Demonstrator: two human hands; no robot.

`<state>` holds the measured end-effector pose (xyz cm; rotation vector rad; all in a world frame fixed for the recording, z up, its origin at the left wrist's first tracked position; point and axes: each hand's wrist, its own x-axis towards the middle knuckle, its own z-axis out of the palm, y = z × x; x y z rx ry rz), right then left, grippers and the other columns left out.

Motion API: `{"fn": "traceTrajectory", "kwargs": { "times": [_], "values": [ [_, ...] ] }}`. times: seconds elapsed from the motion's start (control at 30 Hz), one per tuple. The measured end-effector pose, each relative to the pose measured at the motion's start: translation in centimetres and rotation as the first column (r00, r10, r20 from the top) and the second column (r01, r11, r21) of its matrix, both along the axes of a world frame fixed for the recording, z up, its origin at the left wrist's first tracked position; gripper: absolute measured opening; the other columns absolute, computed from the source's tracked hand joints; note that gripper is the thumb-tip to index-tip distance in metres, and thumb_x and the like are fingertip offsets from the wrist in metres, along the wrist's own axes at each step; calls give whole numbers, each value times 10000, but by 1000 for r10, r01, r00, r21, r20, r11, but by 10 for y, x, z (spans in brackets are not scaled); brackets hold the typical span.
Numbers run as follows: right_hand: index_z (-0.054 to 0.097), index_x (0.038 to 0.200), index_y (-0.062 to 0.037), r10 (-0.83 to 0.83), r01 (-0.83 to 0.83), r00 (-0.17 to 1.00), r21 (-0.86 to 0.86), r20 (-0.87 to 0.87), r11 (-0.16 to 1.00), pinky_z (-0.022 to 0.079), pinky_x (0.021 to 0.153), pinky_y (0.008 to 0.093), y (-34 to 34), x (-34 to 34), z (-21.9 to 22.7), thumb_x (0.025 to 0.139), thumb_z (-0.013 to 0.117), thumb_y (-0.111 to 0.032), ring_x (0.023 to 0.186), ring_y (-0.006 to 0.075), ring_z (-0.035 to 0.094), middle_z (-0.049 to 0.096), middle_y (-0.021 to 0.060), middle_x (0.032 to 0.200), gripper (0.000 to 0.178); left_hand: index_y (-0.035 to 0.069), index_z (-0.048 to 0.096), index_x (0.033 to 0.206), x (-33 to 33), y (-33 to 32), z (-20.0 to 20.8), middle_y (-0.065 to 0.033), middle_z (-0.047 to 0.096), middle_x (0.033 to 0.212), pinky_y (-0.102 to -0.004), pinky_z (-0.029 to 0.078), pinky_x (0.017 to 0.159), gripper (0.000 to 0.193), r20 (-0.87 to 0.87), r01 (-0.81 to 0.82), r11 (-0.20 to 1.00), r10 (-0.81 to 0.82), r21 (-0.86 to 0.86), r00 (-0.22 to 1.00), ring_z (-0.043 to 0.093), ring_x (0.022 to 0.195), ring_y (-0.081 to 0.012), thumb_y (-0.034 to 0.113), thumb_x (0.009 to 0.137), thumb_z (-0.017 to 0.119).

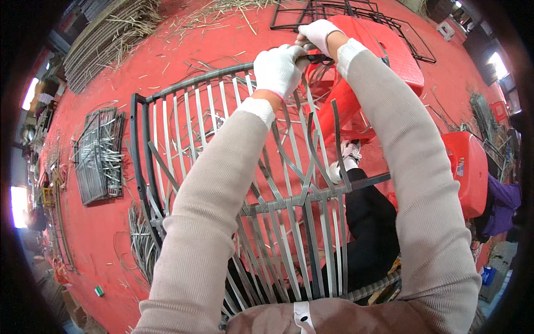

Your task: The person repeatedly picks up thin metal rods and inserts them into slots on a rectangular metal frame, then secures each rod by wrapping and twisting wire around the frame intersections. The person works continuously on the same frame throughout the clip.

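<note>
In front of me lies a dark metal frame (138,125) strung with flat grey and silvery strips (189,119). My left hand (280,69), in a white glove with bare fingertips, is closed at the far rail over a grey strip. Beside it, slightly farther and to the right, my right hand (322,37) wears the same kind of glove; its thumb and fingers pinch together at the rail's end. What lies between those fingertips is hidden. Several loose strip ends (312,139) stick up from the middle rail (278,204), which is wound with strip.
A red plastic stool (389,47) stands beyond the frame's right end, another red stool (467,172) at right. On the red floor lie stacked strip-woven panels (100,156) and a strip bundle (142,239). Black bare frames (409,33) lie far off. My shoe (347,158) shows beside the frame.
</note>
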<state>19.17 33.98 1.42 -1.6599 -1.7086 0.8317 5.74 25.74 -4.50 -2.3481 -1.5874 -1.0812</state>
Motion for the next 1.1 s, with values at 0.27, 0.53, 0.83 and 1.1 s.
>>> {"fn": "traceTrajectory", "kwargs": {
  "times": [0.27,0.53,0.83,1.1],
  "values": [
    [648,1142,4,70,-125,941,-145,-332,982,521,709,365,-84,31,-83,920,567,-150,805,241,662,674,129,882,282,136,687,1145,8,23,29,-114,729,1061,-439,527,842,277,-202,-27,857,-90,-514,975,690,1001,-324,320,968,579],
    [742,950,-81,-19,-90,953,341,301,936,516,878,483,-68,30,-15,932,574,-457,1004,384,669,713,193,1024,412,186,682,1117,3,14,18,-76,738,963,-443,540,787,269,-175,-35,937,-28,-348,984,703,935,-301,369,922,657],
    [718,1074,-85,-122,-200,925,736,359,647,518,822,459,-64,50,-12,923,629,-354,954,331,684,701,124,976,322,226,746,1078,9,5,9,-30,754,983,-399,537,783,223,37,-43,984,50,-174,998,719,874,-276,358,911,682],
    [575,1059,-55,-243,278,855,9,-458,961,415,600,248,-330,66,-129,1059,476,-194,684,85,503,537,1,817,171,235,711,1234,16,25,40,-23,754,1072,-394,523,889,329,-54,-68,721,42,-689,998,723,972,-255,371,960,590]
  ]
}}
